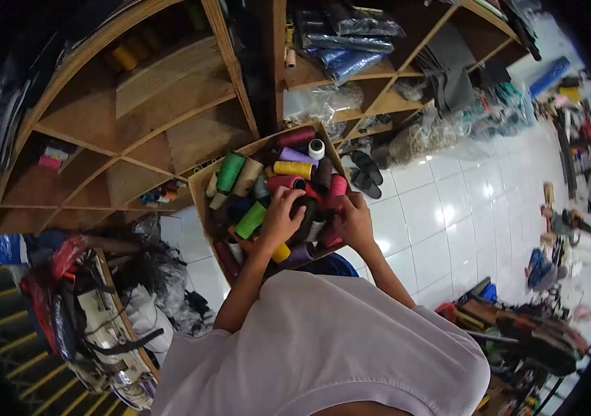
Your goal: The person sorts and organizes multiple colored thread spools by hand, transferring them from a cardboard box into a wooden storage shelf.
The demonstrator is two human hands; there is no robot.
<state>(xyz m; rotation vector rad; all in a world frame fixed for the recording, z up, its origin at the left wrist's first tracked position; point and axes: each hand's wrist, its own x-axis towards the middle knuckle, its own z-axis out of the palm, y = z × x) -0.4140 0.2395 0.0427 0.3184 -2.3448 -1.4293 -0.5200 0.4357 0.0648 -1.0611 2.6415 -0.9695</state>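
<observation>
A cardboard box (pixel 200 201) full of thread spools stands in front of me. Inside it my left hand (pixel 283 220) has its fingers bent over the spools, close to a pink spool (pixel 286 182) and a bright green spool (pixel 251 220). Toward the box's right side, my right hand (pixel 352 223) is curled at some red and pink spools (pixel 337 191); its fingertips are partly hidden. Dark spools (pixel 305 211) lie between the two hands. A yellow spool (pixel 293 169), a white spool (pixel 316 148) and a dark green spool (pixel 230 172) sit farther back.
Wooden shelves (pixel 171 132) rise behind the box, some holding plastic-wrapped packs (pixel 351 48). Black sandals (pixel 366 173) lie on the white tiled floor (pixel 427 208). Bags and a machine (pixel 112 333) are at the left, a fabric pile (pixel 524 326) at the lower right.
</observation>
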